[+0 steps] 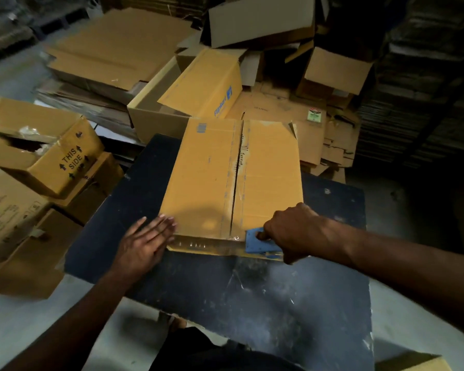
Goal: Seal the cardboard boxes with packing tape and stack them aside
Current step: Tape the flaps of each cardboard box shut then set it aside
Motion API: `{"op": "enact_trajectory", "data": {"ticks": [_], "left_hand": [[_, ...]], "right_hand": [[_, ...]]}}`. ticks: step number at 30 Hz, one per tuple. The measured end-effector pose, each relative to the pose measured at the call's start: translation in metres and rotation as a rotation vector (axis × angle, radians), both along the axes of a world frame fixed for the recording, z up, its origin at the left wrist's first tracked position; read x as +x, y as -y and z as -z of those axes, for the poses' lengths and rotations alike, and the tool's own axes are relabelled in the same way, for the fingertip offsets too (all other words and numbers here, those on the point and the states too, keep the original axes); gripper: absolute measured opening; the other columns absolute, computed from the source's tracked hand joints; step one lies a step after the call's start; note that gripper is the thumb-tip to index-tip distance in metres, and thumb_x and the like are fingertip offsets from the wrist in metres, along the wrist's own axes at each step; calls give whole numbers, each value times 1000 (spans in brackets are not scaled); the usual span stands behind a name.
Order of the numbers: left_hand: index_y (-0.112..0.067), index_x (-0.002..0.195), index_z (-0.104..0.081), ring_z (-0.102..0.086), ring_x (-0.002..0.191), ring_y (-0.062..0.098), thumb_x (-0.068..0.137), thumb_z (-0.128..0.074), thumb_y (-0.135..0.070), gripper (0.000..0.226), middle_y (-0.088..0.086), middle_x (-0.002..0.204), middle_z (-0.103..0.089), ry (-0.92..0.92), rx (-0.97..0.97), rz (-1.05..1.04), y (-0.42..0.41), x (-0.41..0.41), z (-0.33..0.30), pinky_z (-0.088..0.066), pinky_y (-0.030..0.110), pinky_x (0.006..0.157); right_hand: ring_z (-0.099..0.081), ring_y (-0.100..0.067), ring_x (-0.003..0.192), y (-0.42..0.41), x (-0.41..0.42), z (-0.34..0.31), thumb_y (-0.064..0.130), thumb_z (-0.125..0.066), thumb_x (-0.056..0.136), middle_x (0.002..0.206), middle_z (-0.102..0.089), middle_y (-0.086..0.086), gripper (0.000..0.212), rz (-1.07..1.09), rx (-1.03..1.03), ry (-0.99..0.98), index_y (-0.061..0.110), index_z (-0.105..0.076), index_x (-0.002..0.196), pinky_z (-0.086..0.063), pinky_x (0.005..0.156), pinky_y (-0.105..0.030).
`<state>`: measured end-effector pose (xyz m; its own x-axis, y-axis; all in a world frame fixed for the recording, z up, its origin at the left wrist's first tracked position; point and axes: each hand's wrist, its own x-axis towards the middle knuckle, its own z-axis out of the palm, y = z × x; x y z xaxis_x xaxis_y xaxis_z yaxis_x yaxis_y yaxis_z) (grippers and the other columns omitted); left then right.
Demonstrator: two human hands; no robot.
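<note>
You're in the taping step now. Your right hand (287,231) has its grip curled tight round the blue dispenser (260,241), which sits against the near edge of the box (233,178), just right of the centre seam (236,180). Your left hand (145,243) lies flat, fingers straight, holding nothing, pressing at the box's near left corner to steady it. A strip of clear tape (201,243) looks already laid across the near face; whether it is still joined to the dispenser, I can't tell.

The box rests flat on the dark surface (252,298), toward its far side. Its long axis runs away from you, leaning slightly right, and the seam runs the same way, flaps shut but seemingly untaped.

Next move, by my reckoning: bring the dispenser onto the seam and draw it along toward the far end, keeping your left palm down so the box doesn't slide.
</note>
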<state>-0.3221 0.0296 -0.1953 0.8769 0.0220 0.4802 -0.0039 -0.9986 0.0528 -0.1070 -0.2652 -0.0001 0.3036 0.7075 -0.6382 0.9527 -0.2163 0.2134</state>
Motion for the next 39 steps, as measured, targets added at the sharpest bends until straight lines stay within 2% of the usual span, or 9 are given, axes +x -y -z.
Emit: {"op": "enact_trajectory", "data": {"ticks": [4,7,12,16,22,25,30,35,39], "left_hand": [[-9,146,-57,-46,145,25,92,-59,-55,71,10,152,-54,-142,112,60,34,27,-24,-36,52,117],[-11,153,-48,-40,148,22,89,-63,-63,83,8,160,-43,-240,156,202,106,59,-7,-26,47,121],[-11,150,-53,-46,145,21,91,-72,-29,64,6,157,-49,-129,93,225,120,73,19,-37,47,119],[-11,149,-54,-47,145,21,91,-71,-30,63,7,157,-49,-72,83,235,122,72,20,-37,46,119],[-8,144,-60,-49,143,24,93,-67,-30,56,10,154,-53,-61,61,232,125,73,17,-43,51,114],[-8,139,-65,-55,139,24,90,-68,-33,55,10,149,-58,-47,7,229,129,73,12,-43,51,114],[-7,141,-62,-55,138,25,88,-58,-59,74,11,147,-59,-221,-35,132,166,85,-24,-36,44,118],[-7,160,-31,-28,155,25,92,-43,-71,94,11,167,-28,-467,45,227,220,114,-27,-6,39,130],[-8,151,-52,-47,145,25,82,-62,-58,85,12,157,-48,-422,1,253,214,113,-20,-29,41,120]], "right_hand": [[-68,-28,99,-9,-1,-3,37,-77,86,117,-67,-4,57,3,14,29,30,-57,139,-47,75,-38],[-68,-28,97,-4,3,-6,37,-77,86,119,-67,-4,59,35,21,1,32,-56,141,-55,80,-41],[-66,-28,106,4,13,-7,37,-79,86,128,-63,-3,70,60,7,-54,33,-48,148,-53,82,-42],[-64,-25,110,27,28,-7,34,-78,85,129,-62,0,78,62,18,-69,43,-40,153,-52,79,-41],[-58,-19,118,85,54,-8,33,-76,89,138,-57,1,85,152,-67,-57,49,-27,156,-56,93,-40],[-56,-18,117,102,57,-5,29,-73,92,138,-54,-1,86,173,-57,-50,50,-21,158,-55,92,-36],[-59,-22,117,106,58,10,29,-74,92,136,-57,-6,83,122,-20,-12,43,-26,159,-55,91,-39],[-59,-25,121,104,55,12,28,-76,89,133,-60,-4,75,102,14,-9,38,-40,154,-56,93,-45],[-53,-25,129,125,61,8,29,-77,89,143,-53,-1,88,197,35,-95,47,-27,158,-51,94,-43]]}}
